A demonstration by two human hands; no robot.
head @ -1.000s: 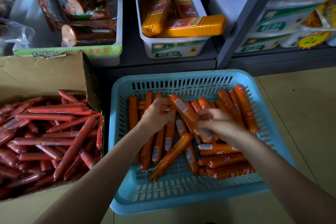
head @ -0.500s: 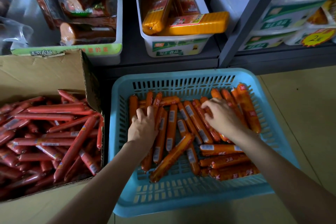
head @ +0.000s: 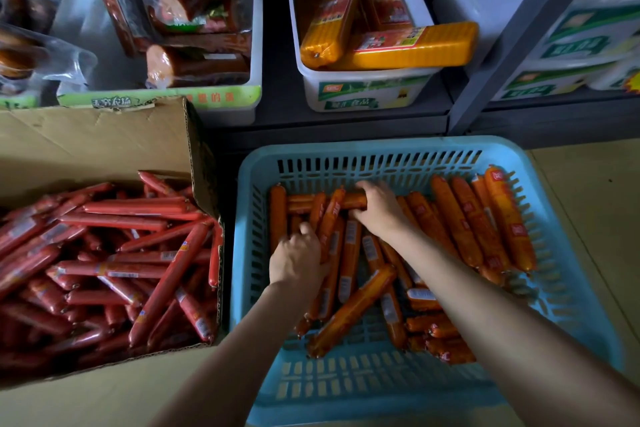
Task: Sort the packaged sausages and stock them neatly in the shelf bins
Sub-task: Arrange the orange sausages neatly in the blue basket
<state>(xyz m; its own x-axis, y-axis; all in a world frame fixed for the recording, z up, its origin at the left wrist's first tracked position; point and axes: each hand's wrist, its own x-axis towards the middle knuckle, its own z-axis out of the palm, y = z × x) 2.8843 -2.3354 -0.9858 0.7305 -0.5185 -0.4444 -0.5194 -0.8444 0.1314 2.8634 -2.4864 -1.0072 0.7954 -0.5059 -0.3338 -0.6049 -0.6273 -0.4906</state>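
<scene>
A light-blue slotted basket [head: 408, 388] stands on the floor against the foot of the shelf [head: 332, 128], its near third bare of goods; just left of it, sides almost touching, is one open cardboard box [head: 104, 135] heaped with slim red sausages [head: 114, 263] lying mostly crosswise at mixed angles, too many and too overlapped to count. The orange sausages [head: 464, 222] fill the middle and far part of the basket: most lie with their long axes running near to far, those on the right leaning leftward at their far ends, and a few short ones lie crosswise at the near right. The left hand [head: 298, 260] rests knuckles-up on the left group, fingers curled down among the packs; whether it grips one cannot be told. The right hand [head: 377, 206] grasps a crosswise sausage [head: 349, 200] lying along the far wall. On the shelf, one white bin [head: 367, 87] holds three yellow-orange packs [head: 412, 45], one resting across its rim; another bin [head: 162, 97] to the left holds dark wrapped sausages.
</scene>
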